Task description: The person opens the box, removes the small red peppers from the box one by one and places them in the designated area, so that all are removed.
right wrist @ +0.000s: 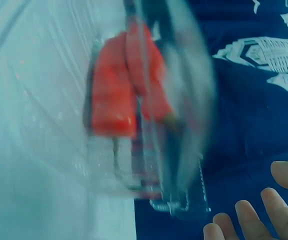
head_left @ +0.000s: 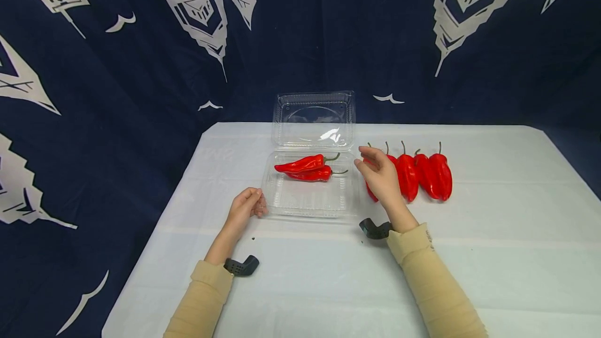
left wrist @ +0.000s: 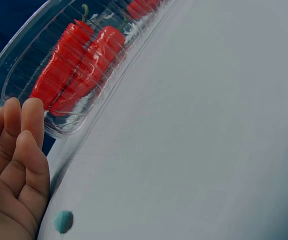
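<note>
A clear plastic clamshell box (head_left: 310,200) lies with its lid (head_left: 313,119) raised at the back. Two red peppers (head_left: 300,164) lie side by side in its base, green stems to the right. My left hand (head_left: 245,206) rests at the box's left front edge, its fingers loosely bent. In the left wrist view, its fingertips (left wrist: 32,107) overlap the box corner. My right hand (head_left: 382,173) is over the right side of the box, fingers spread and relaxed, holding nothing. It partly hides the nearest peppers of a row of red peppers (head_left: 407,176) on the table.
The table (head_left: 300,275) has a white cloth. Behind it hangs a dark blue curtain (head_left: 300,56) with white building and bird prints. Small dark specks (head_left: 253,238) lie near the box's front. The right wrist view is blurred.
</note>
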The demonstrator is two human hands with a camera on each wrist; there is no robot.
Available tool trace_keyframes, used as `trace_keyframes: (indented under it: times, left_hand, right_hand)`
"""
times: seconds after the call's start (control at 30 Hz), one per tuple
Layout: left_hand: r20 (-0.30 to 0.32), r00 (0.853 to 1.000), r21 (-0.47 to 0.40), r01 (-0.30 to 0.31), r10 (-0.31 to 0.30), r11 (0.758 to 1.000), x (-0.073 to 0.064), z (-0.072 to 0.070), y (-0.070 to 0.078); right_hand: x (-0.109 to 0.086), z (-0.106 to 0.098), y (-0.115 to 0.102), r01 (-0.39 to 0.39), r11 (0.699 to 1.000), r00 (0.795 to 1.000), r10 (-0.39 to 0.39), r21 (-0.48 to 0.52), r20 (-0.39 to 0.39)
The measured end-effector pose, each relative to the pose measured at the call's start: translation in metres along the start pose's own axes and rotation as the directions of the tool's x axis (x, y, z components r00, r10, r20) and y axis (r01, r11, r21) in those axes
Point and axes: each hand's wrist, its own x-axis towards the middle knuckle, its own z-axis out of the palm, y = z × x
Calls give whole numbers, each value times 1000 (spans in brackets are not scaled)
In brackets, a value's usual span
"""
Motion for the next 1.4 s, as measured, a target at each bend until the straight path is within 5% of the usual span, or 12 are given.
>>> trace_keyframes:
  times: [0.63,1.4]
  left_hand:
    - [9,1000,-2,-9,9,1000,1,-1,-2]
    - [-7,1000,17,11,-11,1000,1,0,-1]
  right_hand:
    - [-7,33,-1,-34,997,987,44,-66,151]
    - [-7,43,7,50,977,981,-10,-207,191]
